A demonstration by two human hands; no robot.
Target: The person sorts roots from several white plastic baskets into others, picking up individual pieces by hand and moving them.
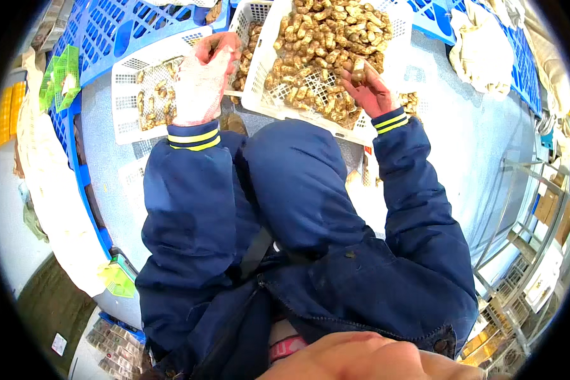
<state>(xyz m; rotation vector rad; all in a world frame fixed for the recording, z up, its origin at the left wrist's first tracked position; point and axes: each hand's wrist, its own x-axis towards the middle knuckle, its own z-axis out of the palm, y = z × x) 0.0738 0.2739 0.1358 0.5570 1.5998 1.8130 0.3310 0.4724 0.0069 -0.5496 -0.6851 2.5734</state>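
My right hand [371, 90] pinches one stubby brown piece of produce [358, 71] between thumb and fingers, over a large white plastic crate [252, 90]. Many similar brown-yellow pieces [332, 28] are heaped at the crate's far side, thinning out towards me. My left hand [204, 78], its back pale and washed out by glare, hovers above the right side of a shallow white crate [123, 102] with a few scattered pieces [159, 90]. Its fingers curl inward; whether they hold anything is hidden. Between the two crates sits a narrower white basket [240, 23] with darker pieces.
Blue plastic pallets [137, 23] lie beyond the crates. Pale cloth [479, 52] is bundled at far right, with more cloth [52, 190] along the left. Green baskets [61, 78] stand at left. A metal rack [527, 237] is at right. My bent knee [294, 156] is close to the crates.
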